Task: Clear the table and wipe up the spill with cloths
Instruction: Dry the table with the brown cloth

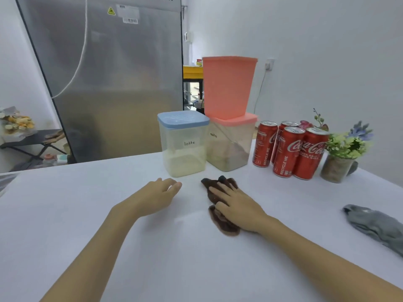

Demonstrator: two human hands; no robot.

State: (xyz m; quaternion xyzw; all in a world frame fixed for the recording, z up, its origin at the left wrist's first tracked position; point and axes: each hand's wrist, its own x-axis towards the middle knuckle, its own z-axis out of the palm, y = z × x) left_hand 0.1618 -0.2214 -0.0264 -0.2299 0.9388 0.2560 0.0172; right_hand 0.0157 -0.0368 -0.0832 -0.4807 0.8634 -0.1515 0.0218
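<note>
A brown cloth (224, 223) lies on the white table (87, 214) just in front of the containers. My right hand (235, 203) presses flat on top of it, fingers spread. My left hand (159, 195) rests on the bare table to the left of the cloth, fingers loosely apart, holding nothing. A grey cloth (377, 227) lies crumpled near the right edge. A faint wet sheen (185, 219) shows on the table between my hands.
At the back stand a blue-lidded container (183, 144) labelled latte, a pink-lidded container (231, 144) with a pink tub (229, 86) on top, several red cola cans (290, 149) and a flower pot (340, 162). A steel fridge (109, 79) stands behind the table.
</note>
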